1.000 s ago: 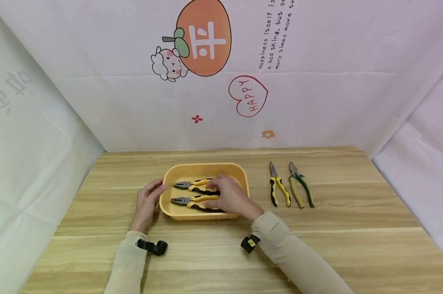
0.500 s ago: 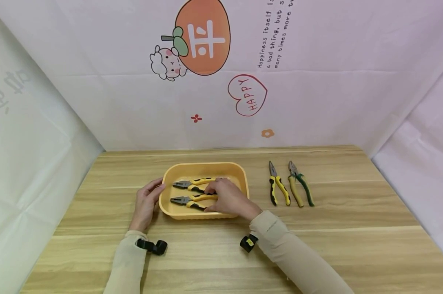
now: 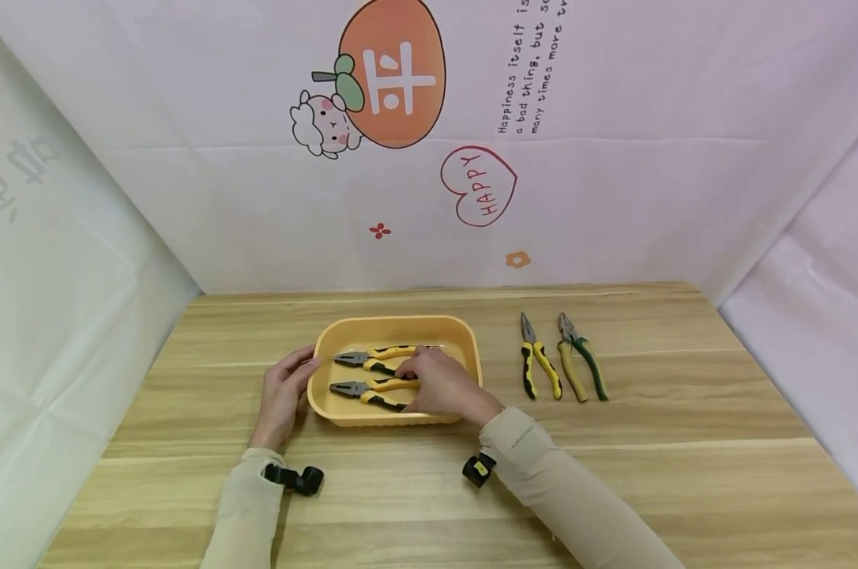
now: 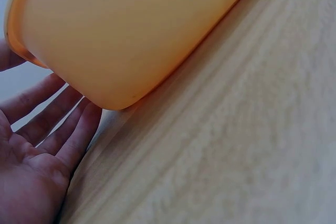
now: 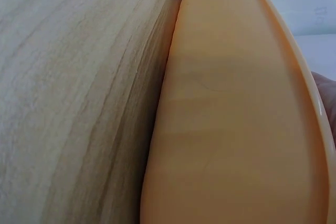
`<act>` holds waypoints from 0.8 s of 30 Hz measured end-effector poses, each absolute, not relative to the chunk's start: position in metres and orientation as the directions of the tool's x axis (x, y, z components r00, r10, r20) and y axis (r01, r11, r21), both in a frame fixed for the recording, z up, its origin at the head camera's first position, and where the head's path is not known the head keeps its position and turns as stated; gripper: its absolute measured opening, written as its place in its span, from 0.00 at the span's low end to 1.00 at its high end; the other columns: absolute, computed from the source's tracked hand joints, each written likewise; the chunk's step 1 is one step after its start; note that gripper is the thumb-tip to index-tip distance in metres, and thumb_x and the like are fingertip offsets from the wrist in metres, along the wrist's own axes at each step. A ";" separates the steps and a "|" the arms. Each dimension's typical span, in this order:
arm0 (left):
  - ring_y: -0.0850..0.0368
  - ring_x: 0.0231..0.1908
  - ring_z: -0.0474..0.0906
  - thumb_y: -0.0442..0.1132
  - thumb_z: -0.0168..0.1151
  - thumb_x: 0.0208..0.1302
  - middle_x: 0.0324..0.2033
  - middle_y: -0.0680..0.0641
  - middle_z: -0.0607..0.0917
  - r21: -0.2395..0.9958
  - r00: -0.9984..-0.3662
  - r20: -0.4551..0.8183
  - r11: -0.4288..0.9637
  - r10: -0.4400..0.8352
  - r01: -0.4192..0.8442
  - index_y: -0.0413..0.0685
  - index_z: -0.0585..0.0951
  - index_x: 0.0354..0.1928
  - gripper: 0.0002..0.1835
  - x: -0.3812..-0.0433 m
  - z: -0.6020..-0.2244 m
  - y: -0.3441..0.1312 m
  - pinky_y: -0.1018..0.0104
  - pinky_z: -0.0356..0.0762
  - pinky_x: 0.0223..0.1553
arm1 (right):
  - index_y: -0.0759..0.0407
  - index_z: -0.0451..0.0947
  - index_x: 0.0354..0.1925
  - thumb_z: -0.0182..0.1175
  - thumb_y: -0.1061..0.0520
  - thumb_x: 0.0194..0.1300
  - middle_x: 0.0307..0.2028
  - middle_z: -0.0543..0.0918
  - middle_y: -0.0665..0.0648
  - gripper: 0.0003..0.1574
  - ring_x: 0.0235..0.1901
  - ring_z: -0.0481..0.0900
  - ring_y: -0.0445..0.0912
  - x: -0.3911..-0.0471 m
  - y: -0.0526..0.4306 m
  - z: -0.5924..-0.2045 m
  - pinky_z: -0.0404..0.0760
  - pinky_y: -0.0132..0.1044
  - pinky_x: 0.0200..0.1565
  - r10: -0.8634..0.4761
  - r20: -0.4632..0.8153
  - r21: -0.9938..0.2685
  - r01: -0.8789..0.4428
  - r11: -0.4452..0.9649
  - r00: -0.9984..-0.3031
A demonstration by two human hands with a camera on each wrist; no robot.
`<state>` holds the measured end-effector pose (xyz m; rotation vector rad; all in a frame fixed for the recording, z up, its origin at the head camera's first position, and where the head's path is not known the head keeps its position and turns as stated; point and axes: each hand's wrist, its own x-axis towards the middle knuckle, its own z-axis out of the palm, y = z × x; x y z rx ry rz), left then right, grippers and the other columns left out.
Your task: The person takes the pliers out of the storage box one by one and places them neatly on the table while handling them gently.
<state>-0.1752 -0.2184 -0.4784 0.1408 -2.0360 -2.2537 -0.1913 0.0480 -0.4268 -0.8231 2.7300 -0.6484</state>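
On the wooden table stands a yellow plastic box with two pairs of combination pliers lying side by side in it, jaws to the left. The far pliers and near pliers both have yellow-and-black handles. My right hand reaches into the box and grips the near pliers' handles, thumb on the near side; it hides the handle ends. At the box's left end, my left hand touches the wall. The left wrist view shows its fingers fairly straight against the box's outside.
To the right of the box lie yellow-and-black long-nose pliers and pliers with one tan and one green handle. A printed white cloth hangs behind the table. Each wrist wears a small black camera.
My right hand's thumb and fingers have closed from a wider spread onto the near pliers' handles. The left hand, box and other pliers stay in place.
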 end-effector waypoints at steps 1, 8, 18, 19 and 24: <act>0.57 0.50 0.84 0.34 0.58 0.75 0.58 0.31 0.78 0.995 -0.991 -0.001 -0.101 -0.136 0.013 0.27 0.75 0.63 0.21 -0.175 -0.478 -0.218 0.68 0.82 0.52 | 0.53 0.85 0.55 0.81 0.52 0.52 0.45 0.78 0.51 0.31 0.42 0.72 0.47 -0.191 0.048 -0.426 0.75 0.41 0.40 -0.565 -0.085 -0.463 -0.470 0.751 -0.820; 0.57 0.49 0.84 0.34 0.58 0.75 0.58 0.30 0.77 0.994 -0.991 0.005 -0.105 -0.136 0.019 0.26 0.75 0.63 0.21 -0.176 -0.479 -0.219 0.69 0.82 0.51 | 0.51 0.86 0.56 0.81 0.52 0.52 0.45 0.78 0.49 0.32 0.43 0.74 0.45 -0.191 0.044 -0.423 0.78 0.38 0.39 -0.561 -0.112 -0.396 -0.481 0.782 -0.820; 0.57 0.49 0.84 0.34 0.59 0.74 0.56 0.34 0.80 0.993 -0.989 0.006 -0.112 -0.146 0.022 0.25 0.75 0.63 0.21 -0.176 -0.479 -0.218 0.68 0.83 0.50 | 0.51 0.84 0.59 0.80 0.58 0.53 0.47 0.78 0.50 0.33 0.42 0.74 0.45 -0.191 0.044 -0.421 0.78 0.38 0.38 -0.581 -0.134 -0.387 -0.497 0.777 -0.803; 0.57 0.49 0.84 0.33 0.59 0.74 0.56 0.35 0.81 0.993 -0.989 0.006 -0.113 -0.147 0.022 0.25 0.75 0.63 0.21 -0.176 -0.479 -0.218 0.68 0.83 0.50 | 0.51 0.84 0.59 0.79 0.59 0.53 0.47 0.78 0.50 0.33 0.43 0.74 0.45 -0.191 0.045 -0.421 0.79 0.39 0.40 -0.585 -0.130 -0.387 -0.503 0.773 -0.800; 0.58 0.49 0.84 0.33 0.59 0.74 0.54 0.39 0.83 0.993 -0.989 0.006 -0.119 -0.147 0.024 0.24 0.75 0.62 0.21 -0.177 -0.479 -0.219 0.69 0.83 0.51 | 0.51 0.85 0.57 0.77 0.64 0.53 0.49 0.80 0.50 0.32 0.47 0.76 0.47 -0.192 0.046 -0.420 0.81 0.47 0.51 -0.609 -0.117 -0.398 -0.525 0.752 -0.784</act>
